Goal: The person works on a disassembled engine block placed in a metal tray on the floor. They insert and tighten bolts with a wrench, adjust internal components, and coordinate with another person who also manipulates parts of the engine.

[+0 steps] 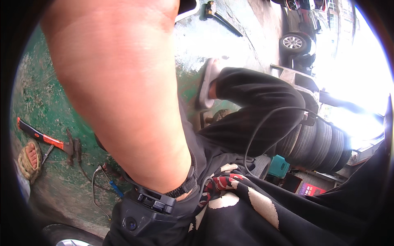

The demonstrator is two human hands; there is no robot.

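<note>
One bare forearm [123,90] fills much of your view, with a black camera [143,221] strapped at its wrist. Neither of your hands shows, so I cannot tell how far your fingers are spread or whether they have hold of anything. On the green floor [45,90], a blue-gripped tool [116,189] lies just beside the camera as you see it, with a thin hose [93,192] next to it; farther left lies a hammer [47,138] with a black-and-orange handle. My judgement is that this step is a pause or a reach. The next move calls for a clear sight of your fingers, with the hose clear of your wrist.
</note>
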